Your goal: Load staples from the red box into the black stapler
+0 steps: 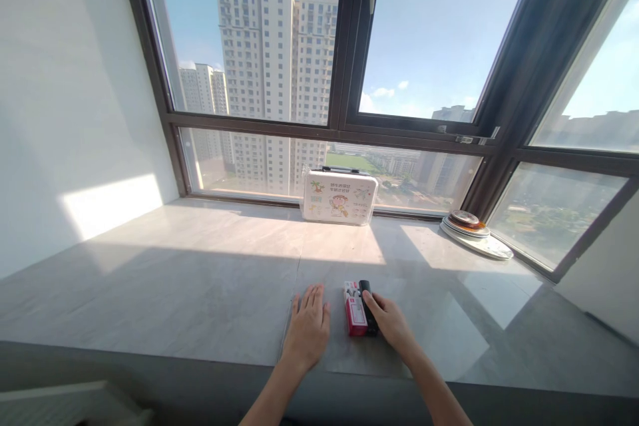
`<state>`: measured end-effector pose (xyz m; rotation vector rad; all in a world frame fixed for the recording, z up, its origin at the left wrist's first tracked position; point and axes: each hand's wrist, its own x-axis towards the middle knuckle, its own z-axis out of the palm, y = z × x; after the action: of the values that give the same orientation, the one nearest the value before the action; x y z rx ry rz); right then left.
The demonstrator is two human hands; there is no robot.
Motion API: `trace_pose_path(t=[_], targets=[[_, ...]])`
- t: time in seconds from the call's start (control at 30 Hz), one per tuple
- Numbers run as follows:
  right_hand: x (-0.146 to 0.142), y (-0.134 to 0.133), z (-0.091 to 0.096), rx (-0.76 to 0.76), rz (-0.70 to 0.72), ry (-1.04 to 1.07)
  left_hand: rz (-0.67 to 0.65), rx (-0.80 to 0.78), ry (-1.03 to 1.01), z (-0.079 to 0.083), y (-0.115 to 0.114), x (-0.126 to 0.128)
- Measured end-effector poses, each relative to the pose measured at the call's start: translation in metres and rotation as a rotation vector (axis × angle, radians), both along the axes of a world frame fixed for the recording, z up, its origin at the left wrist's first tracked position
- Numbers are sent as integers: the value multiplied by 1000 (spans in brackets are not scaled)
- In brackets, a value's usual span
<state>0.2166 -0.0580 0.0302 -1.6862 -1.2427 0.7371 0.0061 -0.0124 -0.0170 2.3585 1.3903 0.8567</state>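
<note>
**Right hand on the black stick, left hand flat on the ledge**

I'm looking down at the window ledge (200, 266). Both hands are low in the view, close to the near edge. The left hand (308, 329) lies palm down on the stone with its fingers spread, and its grip is empty. The right hand (389, 321) has its fingertips against the side of a slim black stick (368, 309). That grip is loose and only partly curled. I see it touching the stick, not wrapped around it.

The stick lies lengthwise, pressed against a red-and-white box (355, 309), and the pair sits between the two hands. I can't read the print on the box from here.

My judgement is that the tight seam between the stick and the box is the tricky part. Fingers coming in from the right can reach only the stick's outer side. A push from that side would slide both things toward the left hand. I'd roll the stick away from the box first, then pinch it by its long sides. The left hand is close enough to steady the box.

Nothing stands in the way nearby. A white case with cartoon print (339, 196) stands upright against the glass, well apart. A stack of plates (474, 229) sits far off to the right, by the corner of the frame. Hard sunlight and shadow fall across the stone, so the black stick's edges are hard to pick out.
</note>
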Motion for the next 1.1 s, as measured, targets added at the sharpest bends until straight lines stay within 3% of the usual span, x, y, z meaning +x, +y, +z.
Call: trace_pose_path(t=[0.1,0.2,0.3,0.4,0.57,0.77,0.93,1.1], targets=[[-38,12,-7,80,-22,-1,57,-64,-198,4,3,-5],[-55,18,-13,119,-50,-32,130,-98,-355,10,3,-11],[-49,15,-19,132,-60,-57,147,-72,-396,19,-5,-12],[-33,4,-25,135,-74,-63,121,9,-313,25,-18,-7],[-17,-15,-29,138,-114,-97,87,32,-289,25,-32,-6],[-20,-19,-28,158,-123,-125,214,51,-228,23,-32,-19],[-21,-19,-27,158,-127,-118,226,52,-152,29,-33,-27],[-21,-20,-25,162,-133,-126,310,103,-163,29,-8,-48]])
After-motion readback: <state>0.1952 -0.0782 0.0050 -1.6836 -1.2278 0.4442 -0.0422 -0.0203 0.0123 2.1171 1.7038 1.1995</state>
